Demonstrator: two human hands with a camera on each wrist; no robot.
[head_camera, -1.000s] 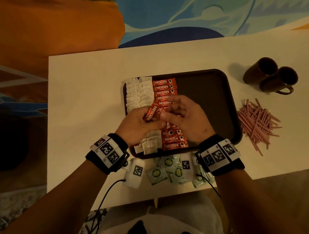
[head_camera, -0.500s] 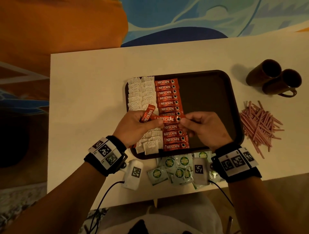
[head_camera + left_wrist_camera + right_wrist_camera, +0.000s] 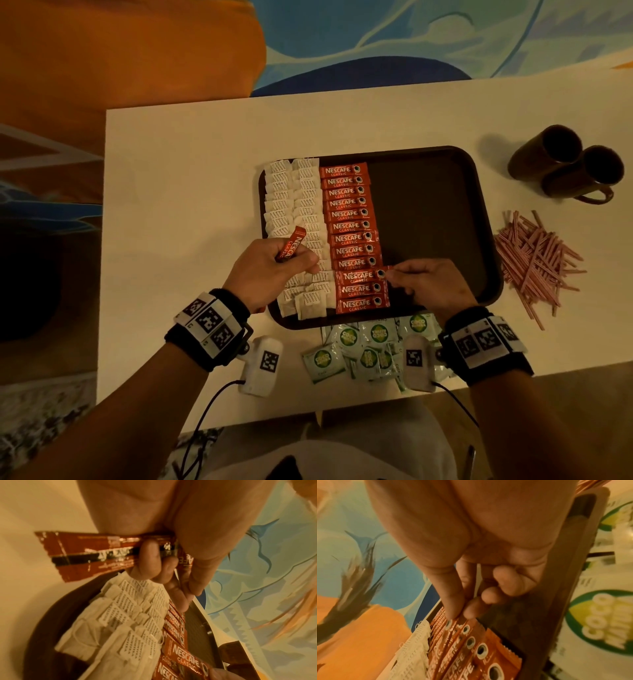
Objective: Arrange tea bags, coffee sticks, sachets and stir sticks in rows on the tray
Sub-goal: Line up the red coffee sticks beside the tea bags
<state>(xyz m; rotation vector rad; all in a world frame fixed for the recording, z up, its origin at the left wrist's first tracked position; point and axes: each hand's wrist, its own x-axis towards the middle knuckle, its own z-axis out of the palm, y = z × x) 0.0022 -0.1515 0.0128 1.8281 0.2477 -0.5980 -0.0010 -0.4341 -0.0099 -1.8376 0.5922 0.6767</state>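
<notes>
So we've got the dark tray on the white surface, with two columns of white tea bags along its left side and a neat column of red coffee sticks right next to them. Our right hand is pinching the right end of one stick in the row, third from the near end, thumb and forefinger closed on it. Our left hand is curled around a spare coffee stick, tilted up over the tea bags. Green sachets lie piled just below the tray, stir sticks heaped to its right, near two brown mugs.
</notes>
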